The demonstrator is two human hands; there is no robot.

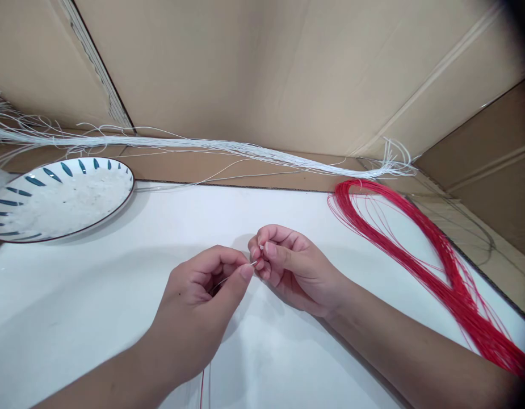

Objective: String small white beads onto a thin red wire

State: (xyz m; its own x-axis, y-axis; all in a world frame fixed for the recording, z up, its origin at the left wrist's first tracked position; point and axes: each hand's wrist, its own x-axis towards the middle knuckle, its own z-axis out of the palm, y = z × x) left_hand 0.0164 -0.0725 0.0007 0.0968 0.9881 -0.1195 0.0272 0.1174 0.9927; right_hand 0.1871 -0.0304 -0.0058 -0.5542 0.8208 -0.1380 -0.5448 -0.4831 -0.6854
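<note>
Nearest me, a red thread (202,389) runs below the L hand (202,307); a dropped wrist could prob. snag it. Next out, mid-table, L thumb + index pinch a thin white strand (253,263), its tip aimed at the R hand (300,270), whose thumb + index pinch a tiny pale bit (261,247). Main risk IMO: that bit pops loose if the R pinch rolls or squeezes too hard, & on a white table (96,318) I'd lose it fast. Strand tip could also bend if pushed off-line, since so little sticks out. On the right, the red bundle (458,301) lies close to the R forearm, so an elbow swing might tangle it. Far left, a knock to the plate (75,168) would spill its white bits. As for visibility: red thread's near end is cut off, strand's run inside the L palm is mostly hidden, bit's shape is too small to tell. Far back, the white bundle (236,148) exits frame left.
</note>
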